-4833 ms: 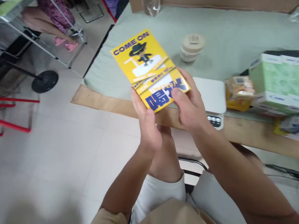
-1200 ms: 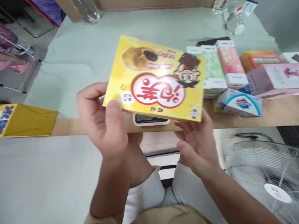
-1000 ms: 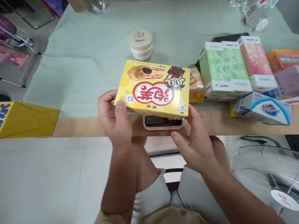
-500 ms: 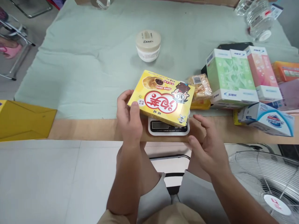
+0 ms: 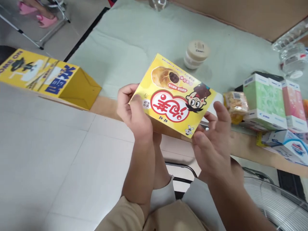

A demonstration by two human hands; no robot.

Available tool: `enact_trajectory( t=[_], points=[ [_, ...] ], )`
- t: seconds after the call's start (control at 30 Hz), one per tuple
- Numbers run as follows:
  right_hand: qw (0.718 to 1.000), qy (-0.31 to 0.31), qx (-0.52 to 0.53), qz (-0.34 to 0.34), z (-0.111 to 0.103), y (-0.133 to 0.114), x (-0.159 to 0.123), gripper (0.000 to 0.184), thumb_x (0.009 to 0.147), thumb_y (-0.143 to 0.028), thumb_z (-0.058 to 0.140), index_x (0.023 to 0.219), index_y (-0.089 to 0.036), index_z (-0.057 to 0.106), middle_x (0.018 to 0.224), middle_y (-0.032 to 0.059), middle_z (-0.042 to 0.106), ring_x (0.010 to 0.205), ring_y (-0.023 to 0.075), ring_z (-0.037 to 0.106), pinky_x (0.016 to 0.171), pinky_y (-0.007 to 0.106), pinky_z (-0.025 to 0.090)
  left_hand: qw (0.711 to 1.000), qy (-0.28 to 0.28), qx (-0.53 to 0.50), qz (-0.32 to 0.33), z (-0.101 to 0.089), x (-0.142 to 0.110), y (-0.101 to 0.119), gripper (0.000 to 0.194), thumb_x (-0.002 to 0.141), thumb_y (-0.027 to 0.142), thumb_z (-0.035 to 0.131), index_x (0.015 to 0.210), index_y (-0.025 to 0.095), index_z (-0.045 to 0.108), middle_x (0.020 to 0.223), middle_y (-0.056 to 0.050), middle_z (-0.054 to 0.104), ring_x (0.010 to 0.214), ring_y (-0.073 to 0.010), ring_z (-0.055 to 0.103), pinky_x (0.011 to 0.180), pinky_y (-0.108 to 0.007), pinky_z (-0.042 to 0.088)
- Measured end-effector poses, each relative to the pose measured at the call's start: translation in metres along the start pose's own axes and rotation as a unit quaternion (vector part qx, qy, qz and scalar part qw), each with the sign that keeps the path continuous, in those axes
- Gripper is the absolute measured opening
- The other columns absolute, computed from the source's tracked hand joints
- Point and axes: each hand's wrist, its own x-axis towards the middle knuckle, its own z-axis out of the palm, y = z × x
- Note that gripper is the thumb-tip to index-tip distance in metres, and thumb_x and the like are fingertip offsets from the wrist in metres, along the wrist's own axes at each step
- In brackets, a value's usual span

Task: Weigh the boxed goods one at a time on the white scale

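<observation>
A yellow snack box [image 5: 168,99] with a cartoon face and a filled-puff picture is tilted in front of me, printed upside down from my side. My left hand [image 5: 136,112] grips its left end, thumb on the front and fingers behind. At its lower right corner is my right hand [image 5: 213,138], fingers apart and index finger raised; whether it touches the corner I cannot tell. Behind the box, the white kitchen scale [image 5: 218,98] on the table is mostly hidden.
A Dove jar [image 5: 196,54] stands beyond the box. To the right are a wrapped snack pack [image 5: 235,104], a green tissue pack [image 5: 264,99], a pink one [image 5: 294,106] and a clear bottle [image 5: 293,61]. A large yellow carton [image 5: 79,88] lies left, a fan [image 5: 281,199] lower right.
My left hand has lifted the snack box off the scale and toward me. The right hand has come closer to its corner. The view has turned left, showing more of the yellow carton.
</observation>
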Motion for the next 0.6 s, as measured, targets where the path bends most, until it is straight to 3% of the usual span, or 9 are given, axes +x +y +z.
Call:
enact_trajectory(
  t=[0.13,0.2,0.27,0.37,0.47,0.53,0.6],
  points=[
    [0.998,-0.035,0.002,0.058,0.058,0.010,0.019,0.062,0.099,-0.050,0.055,0.158,-0.038,0.038,0.159,0.0133,0.047,0.113,0.0255,0.073,0.089,0.047,0.068,0.993,0.110,0.012,0.030,-0.039,0.030,-0.002,0.011,0.091,0.022,0.048,0.085,0.023,0.058,0.088,-0.002,0.058,0.084,-0.0178,0.061,0.080,-0.036,0.052],
    [0.994,-0.057,0.000,0.097,0.080,0.017,0.026,0.063,0.098,-0.050,0.058,0.158,-0.037,0.041,0.154,0.0131,0.051,0.104,0.0228,0.073,0.087,0.047,0.068,0.973,0.202,0.069,0.092,-0.064,0.044,-0.011,0.015,0.097,0.031,0.043,0.099,0.027,0.057,0.106,-0.003,0.060,0.111,-0.0232,0.062,0.103,-0.045,0.051],
    [0.991,-0.067,-0.027,0.113,0.096,0.022,0.030,0.064,0.097,-0.049,0.061,0.157,-0.037,0.043,0.149,0.0123,0.052,0.096,0.0199,0.071,0.087,0.047,0.067,0.946,0.265,0.126,0.140,-0.091,0.056,-0.025,0.026,0.103,0.042,0.033,0.119,0.037,0.052,0.135,0.001,0.057,0.145,-0.0269,0.048,0.127,-0.054,0.034],
    [0.989,-0.055,-0.120,0.069,0.110,0.025,0.033,0.058,0.096,-0.048,0.063,0.152,-0.036,0.054,0.141,0.0115,0.052,0.103,0.0212,0.068,0.095,0.051,0.065,0.947,0.270,0.144,0.099,-0.124,0.067,-0.056,0.037,0.104,0.054,0.028,0.138,0.049,0.040,0.165,0.012,0.037,0.167,-0.0246,0.017,0.139,-0.053,0.014],
    [0.975,-0.076,-0.209,0.002,0.117,0.025,0.036,0.053,0.096,-0.048,0.061,0.147,-0.035,0.061,0.128,0.0107,0.054,0.117,0.0264,0.062,0.106,0.057,0.059,0.959,0.258,0.120,0.005,-0.142,0.073,-0.093,0.054,0.102,0.060,0.022,0.154,0.045,0.026,0.177,0.009,0.017,0.171,-0.0236,0.004,0.139,-0.053,0.024],
    [0.963,-0.097,-0.250,-0.038,0.119,0.025,0.039,0.054,0.097,-0.046,0.060,0.149,-0.034,0.061,0.127,0.0114,0.053,0.125,0.0288,0.057,0.111,0.059,0.054,0.963,0.247,0.104,-0.031,-0.146,0.076,-0.113,0.065,0.101,0.063,0.015,0.162,0.040,0.012,0.180,0.004,0.010,0.170,-0.0237,0.011,0.134,-0.049,0.038],
    [0.953,-0.108,-0.274,-0.069,0.121,0.027,0.042,0.054,0.098,-0.044,0.058,0.151,-0.033,0.059,0.131,0.0121,0.051,0.132,0.0300,0.052,0.117,0.060,0.049,0.966,0.240,0.085,-0.046,-0.148,0.077,-0.126,0.069,0.102,0.065,0.013,0.165,0.038,0.004,0.180,-0.001,0.017,0.166,-0.0235,0.030,0.126,-0.043,0.049]
  ],
)
